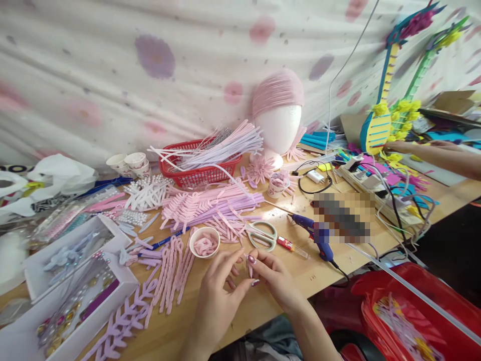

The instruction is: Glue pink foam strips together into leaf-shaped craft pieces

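My left hand and my right hand meet at the table's front edge, fingertips closed on a small pink piece of fuzzy pipe cleaner. My fingers hide part of it. Just beyond my left hand is a paper cup of similar pink pieces. Green-handled scissors lie beyond my right hand, beside a lighter. A blue hot glue gun rests to the right. Braided pink pipe-cleaner strips and a lilac leafy strand are on the left.
A red basket holds white and pink pipe cleaners. Behind stands a white mannequin head with a pink cap. White boxes of beads fill the left. A power strip with cables lies right, near another person's arm. A red bag hangs below.
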Tool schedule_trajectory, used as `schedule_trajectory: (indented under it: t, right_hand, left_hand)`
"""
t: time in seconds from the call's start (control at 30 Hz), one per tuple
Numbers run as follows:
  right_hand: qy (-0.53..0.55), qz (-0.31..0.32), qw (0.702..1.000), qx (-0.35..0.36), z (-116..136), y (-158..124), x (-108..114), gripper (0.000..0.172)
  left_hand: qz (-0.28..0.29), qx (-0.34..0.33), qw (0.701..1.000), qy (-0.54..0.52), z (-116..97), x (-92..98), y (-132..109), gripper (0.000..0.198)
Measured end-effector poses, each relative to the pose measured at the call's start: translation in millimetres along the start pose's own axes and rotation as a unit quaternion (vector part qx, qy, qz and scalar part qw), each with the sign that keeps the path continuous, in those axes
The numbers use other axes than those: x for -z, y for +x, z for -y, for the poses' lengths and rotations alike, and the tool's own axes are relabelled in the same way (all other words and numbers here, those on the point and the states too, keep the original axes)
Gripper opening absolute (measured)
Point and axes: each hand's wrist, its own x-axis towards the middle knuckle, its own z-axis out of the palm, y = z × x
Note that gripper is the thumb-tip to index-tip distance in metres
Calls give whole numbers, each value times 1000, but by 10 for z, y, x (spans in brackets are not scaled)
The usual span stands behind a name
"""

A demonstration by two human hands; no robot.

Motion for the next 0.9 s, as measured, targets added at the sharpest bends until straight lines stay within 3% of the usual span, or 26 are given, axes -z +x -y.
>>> schedule_trajectory:
  t: [0.33,0.57,0.9]
  right_hand:
    - [-96,4,992,85,15,-78,-56,34]
    - [-178,32,977,115,-40,-133,-125,40]
    - [-93,-1,989,117,-155,-114,-203,44]
  left_hand:
    - [-59,2,994,-97,-13,29,-9,8]
    - [-46,34,991,-123,-41,29,-11,14]
    - [-43,97,971,-213,-66,-13,-31,17]
